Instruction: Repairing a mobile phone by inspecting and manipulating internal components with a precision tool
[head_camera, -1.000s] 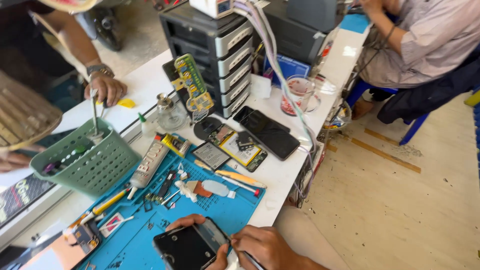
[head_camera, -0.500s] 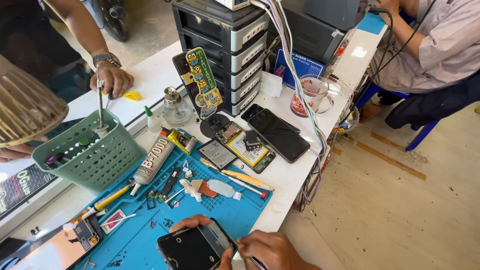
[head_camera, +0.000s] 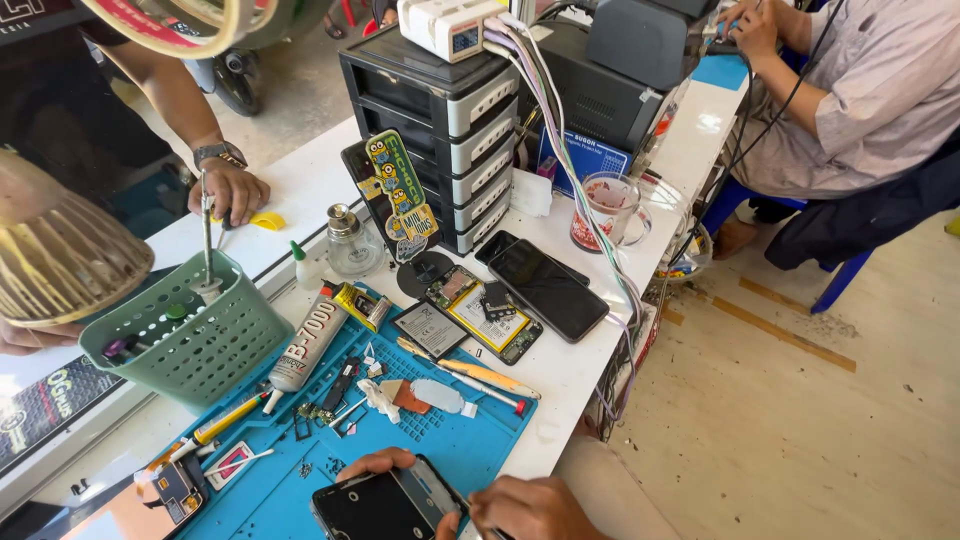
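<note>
At the bottom edge of the head view, my left hand (head_camera: 385, 463) rests its fingers on the top edge of a dark phone (head_camera: 385, 505) lying on the blue work mat (head_camera: 470, 440). My right hand (head_camera: 530, 508) grips the phone's right side. Only part of each hand shows. Above them on the mat lie small parts, a grey pick (head_camera: 437, 395) and a yellow-handled tool (head_camera: 480, 378). An opened phone with its board bare (head_camera: 485, 313) and a black phone (head_camera: 545, 290) lie further up the white table.
A green basket (head_camera: 190, 345) of tools stands at the left, a glue tube (head_camera: 305, 348) beside it. Black drawer units (head_camera: 440, 120) with a bundle of cables stand at the back. Another person's hand (head_camera: 230, 190) rests on the far counter; a seated person works at the upper right.
The camera has tilted down and nearer, so the table fills more of the view. My hands stay on the dark phone at the mat's lower edge.
</note>
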